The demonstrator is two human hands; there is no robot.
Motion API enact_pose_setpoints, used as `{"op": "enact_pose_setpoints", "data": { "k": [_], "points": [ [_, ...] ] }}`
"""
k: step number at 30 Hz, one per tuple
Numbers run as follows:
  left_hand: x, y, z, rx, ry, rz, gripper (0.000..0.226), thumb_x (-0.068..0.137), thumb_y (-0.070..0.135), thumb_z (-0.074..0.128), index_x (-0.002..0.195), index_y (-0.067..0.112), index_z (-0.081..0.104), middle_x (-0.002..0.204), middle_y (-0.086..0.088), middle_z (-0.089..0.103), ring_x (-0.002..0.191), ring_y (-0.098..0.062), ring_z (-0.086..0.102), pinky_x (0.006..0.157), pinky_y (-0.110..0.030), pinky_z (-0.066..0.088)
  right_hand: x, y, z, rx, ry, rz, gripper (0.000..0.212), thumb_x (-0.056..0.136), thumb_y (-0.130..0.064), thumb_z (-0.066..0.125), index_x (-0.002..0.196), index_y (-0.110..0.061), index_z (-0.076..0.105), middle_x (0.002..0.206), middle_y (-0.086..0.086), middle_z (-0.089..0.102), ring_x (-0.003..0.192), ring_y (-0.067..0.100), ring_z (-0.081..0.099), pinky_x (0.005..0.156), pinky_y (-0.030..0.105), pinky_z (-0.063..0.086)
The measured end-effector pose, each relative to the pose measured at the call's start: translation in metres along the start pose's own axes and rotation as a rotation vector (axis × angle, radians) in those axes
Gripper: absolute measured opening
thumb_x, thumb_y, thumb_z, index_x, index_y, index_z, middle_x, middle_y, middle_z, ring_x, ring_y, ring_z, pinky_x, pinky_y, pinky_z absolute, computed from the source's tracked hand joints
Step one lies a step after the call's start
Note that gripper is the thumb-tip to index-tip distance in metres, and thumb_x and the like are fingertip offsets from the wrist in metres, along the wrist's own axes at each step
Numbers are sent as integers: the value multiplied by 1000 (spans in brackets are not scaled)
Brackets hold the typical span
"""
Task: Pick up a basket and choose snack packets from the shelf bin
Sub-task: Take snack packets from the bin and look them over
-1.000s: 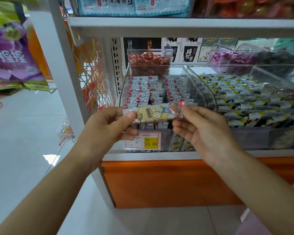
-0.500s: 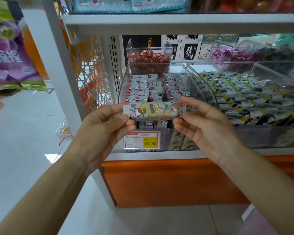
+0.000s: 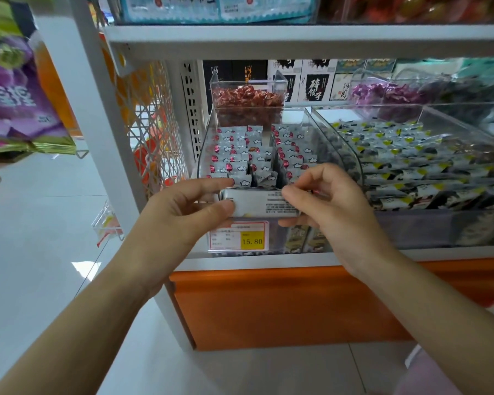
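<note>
I have flipped the snack packet (image 3: 257,205) over. Its pale back with the fine print faces me, where half a second ago the cartoon front did. My left hand (image 3: 180,215) pinches the 9 o'clock end between thumb and fingers and my right hand (image 3: 340,212) pinches the 3 o'clock end, so both grips are grasping it. The packet is in the air just in front of the shelf bin (image 3: 202,158), at my 12 o'clock. I judge this as choosing — I am reading the label, so the packet is neither kept nor returned yet. No basket shows. Compared with the earlier frame, the packet also sits closer above the price tag (image 3: 238,238).
</note>
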State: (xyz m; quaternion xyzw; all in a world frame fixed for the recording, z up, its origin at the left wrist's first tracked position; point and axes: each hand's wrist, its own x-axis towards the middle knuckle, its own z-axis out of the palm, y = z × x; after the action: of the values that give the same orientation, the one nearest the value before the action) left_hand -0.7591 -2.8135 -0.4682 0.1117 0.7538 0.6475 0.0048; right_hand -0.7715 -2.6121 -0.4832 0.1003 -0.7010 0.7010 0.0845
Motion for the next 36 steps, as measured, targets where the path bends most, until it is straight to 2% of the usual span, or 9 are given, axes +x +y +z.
{"op": "enact_pose_setpoints", "data": {
  "k": [4,8,12,14,19,27,30,32,36],
  "points": [
    [-3,5,-1,72,14,44,40,62,37,65,102,35,69,96,-20,66,90,-25,67,83,-30,57,0,-4,2,-32,-30,-28,7,85,-10,63,85,-13,70,83,6,71,79,17,69,61,28,57],
    [-4,5,2,176,10,58,27,73,27,71,97,39,69,84,-9,67,88,-16,67,88,-38,53,0,-4,3,-231,46,-100,12,84,-17,65,73,-13,69,72,5,68,70,17,66,61,31,56],
    [-2,2,9,148,71,30,11,79,17,68,88,23,68,88,-7,67,82,-16,66,63,-18,54,-2,-6,8,-348,71,-183,16,84,-16,65,68,-15,67,63,-6,64,61,1,61,53,14,48],
    [-2,2,10,140,101,18,2,79,16,67,81,15,66,82,-10,67,77,-19,66,58,-20,54,-3,-7,10,-370,49,-196,16,85,-15,65,69,-15,67,65,-8,63,63,-1,61,53,12,48],
    [-1,5,5,146,122,43,14,82,15,63,72,7,68,72,-7,67,64,-13,65,54,-19,54,-5,-8,11,-371,-11,-205,12,85,-14,64,74,-12,69,70,-7,66,67,2,62,60,19,52],
    [1,0,-2,244,136,84,17,85,13,62,71,13,73,68,9,70,62,-6,65,51,-14,51,0,-14,2,-325,-218,-83,11,83,-9,66,73,-7,70,61,-14,67,56,-3,62,49,8,45],
    [1,-2,-1,281,121,125,19,86,17,60,73,17,72,71,9,70,65,-7,65,55,-15,52,3,-14,-2,-397,-208,-102,13,85,-14,65,74,-11,71,61,-17,67,56,-5,61,51,6,43],
    [1,-2,0,294,110,140,18,86,19,59,73,17,72,72,7,70,65,-7,64,55,-14,51,4,-13,-3,-441,-182,-105,13,85,-17,65,74,-17,72,65,-16,68,62,-5,62,56,6,45],
    [2,-1,3,299,107,152,18,86,21,59,74,19,72,73,6,70,64,-8,63,55,-14,51,6,-11,-5,-443,-149,-93,14,84,-19,65,74,-13,72,73,6,71,64,13,64,57,11,48]
  ]
}}
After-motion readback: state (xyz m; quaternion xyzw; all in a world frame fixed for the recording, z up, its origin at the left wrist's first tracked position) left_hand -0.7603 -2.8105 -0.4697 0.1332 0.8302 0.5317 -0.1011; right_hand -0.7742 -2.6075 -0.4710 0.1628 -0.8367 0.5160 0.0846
